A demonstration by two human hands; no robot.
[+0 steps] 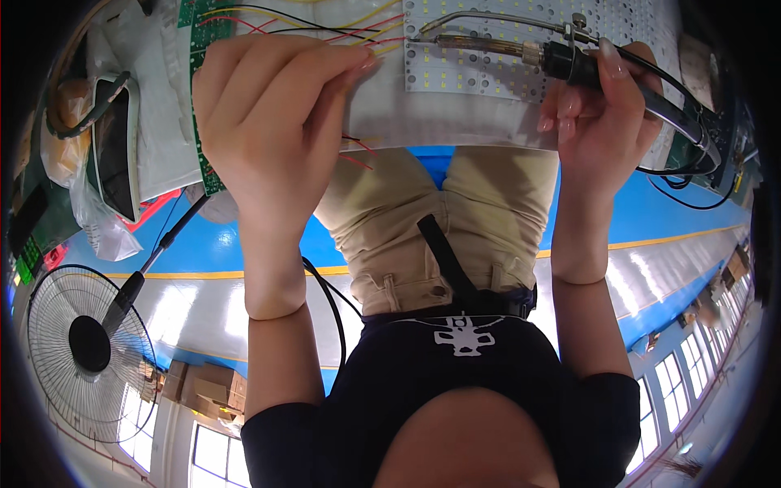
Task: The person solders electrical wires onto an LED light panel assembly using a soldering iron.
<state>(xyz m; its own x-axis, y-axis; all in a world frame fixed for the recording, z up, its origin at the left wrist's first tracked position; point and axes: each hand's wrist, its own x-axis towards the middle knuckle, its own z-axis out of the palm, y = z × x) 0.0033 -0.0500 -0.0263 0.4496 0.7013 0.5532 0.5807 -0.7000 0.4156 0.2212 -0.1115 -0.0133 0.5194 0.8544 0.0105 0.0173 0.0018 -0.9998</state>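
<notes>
My right hand (pixel 606 110) is wrapped round the black handle of a soldering iron (pixel 561 61), whose tip points left. A thin bent metal feed tube (pixel 488 18) is fixed above the iron and reaches toward its tip. The tip is over the left edge of a white LED board (pixel 464 80). My left hand (pixel 264 122) is closed in a pinch, with a thin yellow wire (pixel 389 50) coming out at its fingertips and ending near the iron tip. Red, black and yellow wires (pixel 325 28) run above that hand. Beneath it lies a green circuit board (pixel 198 49), partly hidden.
A phone-like dark-screened device (pixel 114 146) and clear plastic bags (pixel 102 211) lie on the left of the table. A standing fan (pixel 91 346) is at lower left. Black cables (pixel 700 134) trail from the iron at the right.
</notes>
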